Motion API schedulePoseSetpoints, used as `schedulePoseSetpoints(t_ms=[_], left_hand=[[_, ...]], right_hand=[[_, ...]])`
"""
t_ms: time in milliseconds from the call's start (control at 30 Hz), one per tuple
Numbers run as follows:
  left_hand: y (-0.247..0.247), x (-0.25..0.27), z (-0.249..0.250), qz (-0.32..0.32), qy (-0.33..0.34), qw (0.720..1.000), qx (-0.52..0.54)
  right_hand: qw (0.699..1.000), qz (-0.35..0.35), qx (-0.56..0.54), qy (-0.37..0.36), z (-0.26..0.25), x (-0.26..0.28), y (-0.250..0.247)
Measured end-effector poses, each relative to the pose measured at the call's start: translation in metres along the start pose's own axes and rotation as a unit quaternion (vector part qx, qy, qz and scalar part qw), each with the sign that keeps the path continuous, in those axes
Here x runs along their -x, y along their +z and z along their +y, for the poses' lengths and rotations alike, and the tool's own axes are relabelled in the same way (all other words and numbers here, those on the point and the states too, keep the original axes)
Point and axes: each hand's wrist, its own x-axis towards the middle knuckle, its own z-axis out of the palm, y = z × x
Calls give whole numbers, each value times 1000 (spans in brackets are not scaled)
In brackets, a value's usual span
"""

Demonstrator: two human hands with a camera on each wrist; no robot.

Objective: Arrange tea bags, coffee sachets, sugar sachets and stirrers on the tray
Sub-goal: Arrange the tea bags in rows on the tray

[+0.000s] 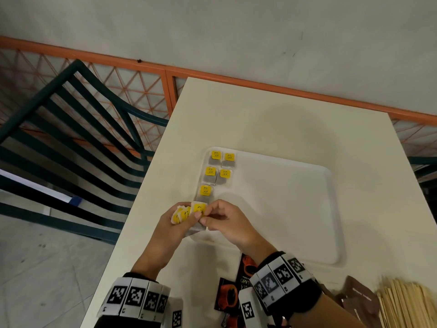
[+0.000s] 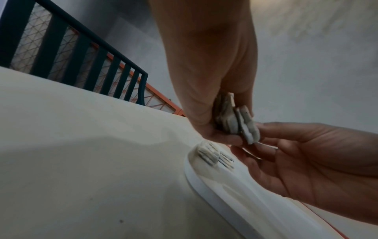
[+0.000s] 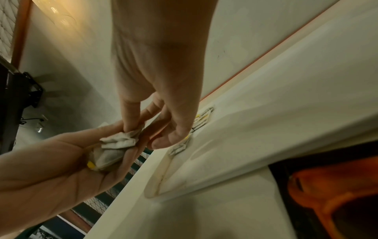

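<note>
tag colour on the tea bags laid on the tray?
Yellow square paper tags; clearest in the head view.

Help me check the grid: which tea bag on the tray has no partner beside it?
The tea bag nearest the hands, third in the left column of the tray. The four beyond it sit in two side-by-side pairs; the spot to its right is bare.

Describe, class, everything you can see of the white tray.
The tray is a white rounded rectangle with a low raised rim, apparently plastic, lying flat on the cream table. Five tea bags with yellow tags lie in two columns at its far left corner. The left hand and right hand hover over its near left corner, holding more tea bags. The rest of its surface is bare.
</note>
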Motion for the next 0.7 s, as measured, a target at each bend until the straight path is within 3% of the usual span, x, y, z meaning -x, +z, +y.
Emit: schedulePoseSetpoints(t_ms=[200,367,433,700], left_hand=[[-4,-1,-6,50,-32,998,17],[-11,-2,-4,45,-78,990,106],[-13,-2,-4,43,-81,988,125],[-16,-2,-7,33,-63,995,68]], right_hand=[[998,61,-10,22,1,-10,-10],[976,207,36,48,11,-31,-32],[968,234,68,53,13,-37,-38],[965,189,177,35,9,-54,-38]])
